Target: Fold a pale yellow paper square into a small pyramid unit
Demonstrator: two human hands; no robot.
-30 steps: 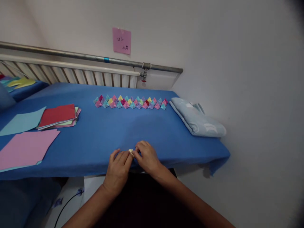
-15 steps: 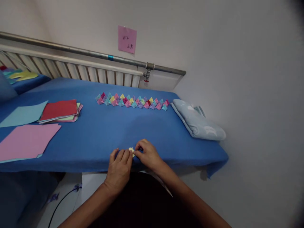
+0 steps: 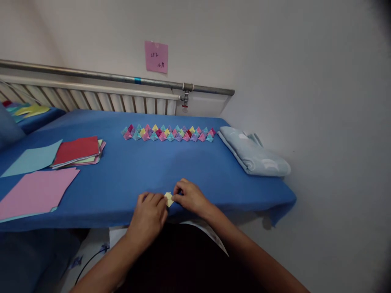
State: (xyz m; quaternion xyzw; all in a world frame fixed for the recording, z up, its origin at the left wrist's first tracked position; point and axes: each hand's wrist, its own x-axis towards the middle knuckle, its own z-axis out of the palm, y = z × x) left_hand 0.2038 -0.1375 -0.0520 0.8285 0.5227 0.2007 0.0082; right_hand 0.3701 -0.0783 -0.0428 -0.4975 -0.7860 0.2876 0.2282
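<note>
Near the front edge of the blue-covered table (image 3: 128, 175), a small piece of folded pale yellow paper (image 3: 169, 199) lies between my two hands. My left hand (image 3: 149, 213) has its fingers closed on the paper's left side, partly covering it. From the right, my right hand (image 3: 189, 196) pinches the paper's edge between thumb and forefinger. Farther back, folded paper pieces (image 3: 170, 136) in pink, blue, yellow and purple stand in long rows.
To the left lie a stack of paper topped with red (image 3: 76, 150), a light blue sheet (image 3: 33, 158) and pink sheets (image 3: 39, 193). A folded light blue blanket (image 3: 253, 152) rests at the right end. Behind the table are a radiator (image 3: 104, 99) and a pipe (image 3: 110, 76).
The left hand's fingers have shifted a little left, so more of the yellow paper shows. The right hand keeps its pinch. The whole view has tilted slightly.
</note>
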